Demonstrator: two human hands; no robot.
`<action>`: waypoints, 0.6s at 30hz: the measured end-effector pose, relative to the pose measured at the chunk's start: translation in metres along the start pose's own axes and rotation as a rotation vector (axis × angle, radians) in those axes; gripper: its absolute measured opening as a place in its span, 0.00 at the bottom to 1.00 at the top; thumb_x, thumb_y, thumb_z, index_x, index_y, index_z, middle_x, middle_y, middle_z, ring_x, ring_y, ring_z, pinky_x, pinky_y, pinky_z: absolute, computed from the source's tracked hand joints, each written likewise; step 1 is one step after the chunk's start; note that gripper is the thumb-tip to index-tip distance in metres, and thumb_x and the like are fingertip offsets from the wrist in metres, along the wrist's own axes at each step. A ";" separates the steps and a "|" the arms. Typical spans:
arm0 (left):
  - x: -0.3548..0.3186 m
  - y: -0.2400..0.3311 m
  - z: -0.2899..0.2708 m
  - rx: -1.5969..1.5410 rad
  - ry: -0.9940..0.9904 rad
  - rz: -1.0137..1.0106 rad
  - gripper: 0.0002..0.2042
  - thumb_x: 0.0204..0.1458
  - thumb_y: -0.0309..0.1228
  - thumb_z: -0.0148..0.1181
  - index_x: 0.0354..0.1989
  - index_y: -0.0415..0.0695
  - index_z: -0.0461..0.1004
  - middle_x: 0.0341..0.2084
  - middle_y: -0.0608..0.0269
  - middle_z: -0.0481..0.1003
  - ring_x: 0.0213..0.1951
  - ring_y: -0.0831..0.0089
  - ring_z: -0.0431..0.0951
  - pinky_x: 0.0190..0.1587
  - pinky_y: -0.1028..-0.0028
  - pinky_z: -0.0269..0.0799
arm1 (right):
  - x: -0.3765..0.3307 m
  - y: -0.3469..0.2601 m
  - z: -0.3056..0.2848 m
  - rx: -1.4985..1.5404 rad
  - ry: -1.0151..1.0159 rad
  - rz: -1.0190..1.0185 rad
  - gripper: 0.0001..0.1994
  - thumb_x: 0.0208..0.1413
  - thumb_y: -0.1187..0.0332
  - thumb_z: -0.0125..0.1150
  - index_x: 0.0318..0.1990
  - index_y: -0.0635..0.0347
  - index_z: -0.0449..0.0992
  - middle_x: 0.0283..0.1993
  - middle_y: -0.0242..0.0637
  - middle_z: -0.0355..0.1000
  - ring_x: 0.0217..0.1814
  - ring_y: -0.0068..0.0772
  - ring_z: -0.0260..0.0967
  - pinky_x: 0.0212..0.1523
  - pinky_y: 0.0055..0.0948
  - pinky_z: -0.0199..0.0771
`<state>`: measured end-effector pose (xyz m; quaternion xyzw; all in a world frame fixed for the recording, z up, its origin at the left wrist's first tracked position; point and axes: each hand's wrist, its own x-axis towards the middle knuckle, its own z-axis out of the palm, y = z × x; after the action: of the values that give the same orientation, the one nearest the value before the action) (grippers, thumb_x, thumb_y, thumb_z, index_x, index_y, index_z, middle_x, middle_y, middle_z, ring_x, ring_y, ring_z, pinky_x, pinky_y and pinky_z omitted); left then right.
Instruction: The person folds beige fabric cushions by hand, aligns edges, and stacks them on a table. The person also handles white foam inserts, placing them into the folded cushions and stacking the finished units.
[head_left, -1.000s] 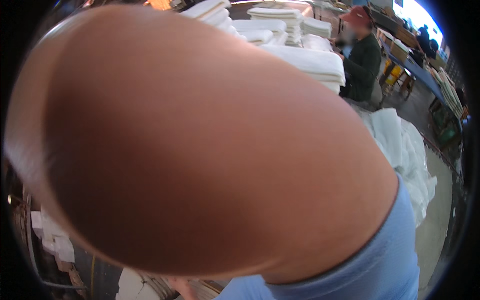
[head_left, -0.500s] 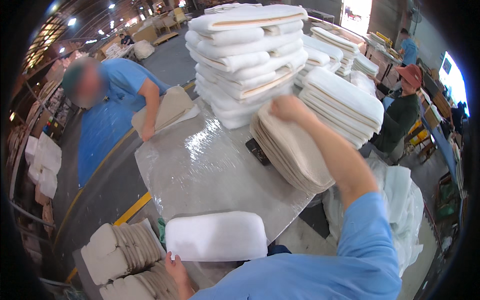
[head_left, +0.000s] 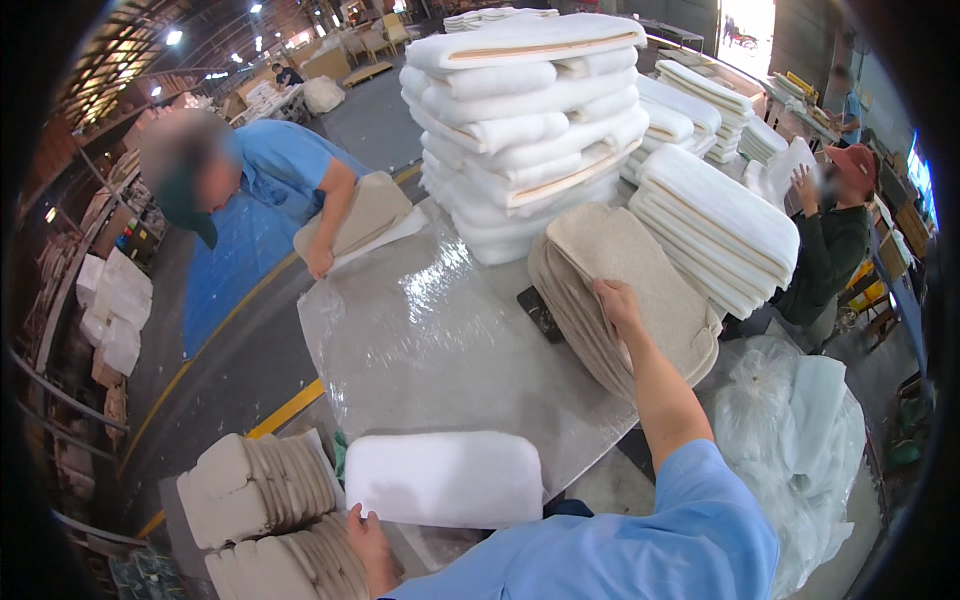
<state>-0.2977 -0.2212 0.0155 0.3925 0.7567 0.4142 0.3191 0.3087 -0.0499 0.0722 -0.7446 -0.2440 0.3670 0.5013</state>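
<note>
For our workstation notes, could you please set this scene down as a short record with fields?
Left hand: at the near left corner of a white pad; grip unclear
Right hand: fingers at the left edge of the top piece of a beige stack
Work surface: table with shiny clear film
Behind the beige stack: tall white stack
Lower left: beige bundles
Right side: clear plastic bag with pale contents
Across the table: co-worker in blue, one hand on a beige piece

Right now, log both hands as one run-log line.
left hand: at near-left corner of white pad | right hand: on beige stack | beyond beige stack: white stacks
</note>
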 end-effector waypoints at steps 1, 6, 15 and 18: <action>-0.002 0.000 0.002 0.031 -0.008 0.005 0.22 0.65 0.23 0.58 0.67 0.31 0.68 0.54 0.49 0.77 0.48 0.68 0.79 0.55 0.70 0.74 | 0.000 -0.002 -0.004 0.032 -0.002 0.041 0.25 0.69 0.56 0.60 0.63 0.68 0.79 0.66 0.56 0.75 0.66 0.53 0.74 0.69 0.45 0.66; -0.012 0.003 0.003 0.019 -0.058 -0.038 0.22 0.66 0.23 0.57 0.68 0.33 0.67 0.56 0.48 0.75 0.55 0.67 0.77 0.59 0.68 0.72 | 0.002 -0.003 -0.007 0.117 0.031 0.109 0.26 0.67 0.55 0.60 0.61 0.70 0.79 0.64 0.56 0.76 0.65 0.57 0.73 0.66 0.51 0.67; 0.018 -0.019 -0.030 -0.073 -0.059 0.013 0.19 0.67 0.23 0.56 0.66 0.36 0.70 0.57 0.52 0.75 0.58 0.65 0.75 0.62 0.67 0.70 | 0.041 0.015 -0.019 0.559 0.075 0.217 0.19 0.56 0.62 0.66 0.50 0.67 0.79 0.54 0.47 0.77 0.55 0.44 0.73 0.56 0.43 0.72; 0.049 -0.030 -0.046 -0.157 -0.086 0.017 0.18 0.67 0.24 0.58 0.65 0.36 0.72 0.55 0.56 0.77 0.56 0.68 0.76 0.61 0.68 0.71 | 0.026 0.000 -0.013 0.497 0.069 0.159 0.18 0.56 0.64 0.67 0.48 0.71 0.80 0.49 0.46 0.79 0.49 0.43 0.77 0.50 0.42 0.75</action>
<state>-0.3685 -0.2064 0.0023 0.3903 0.7040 0.4577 0.3776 0.3346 -0.0385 0.0671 -0.6277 -0.0696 0.4283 0.6463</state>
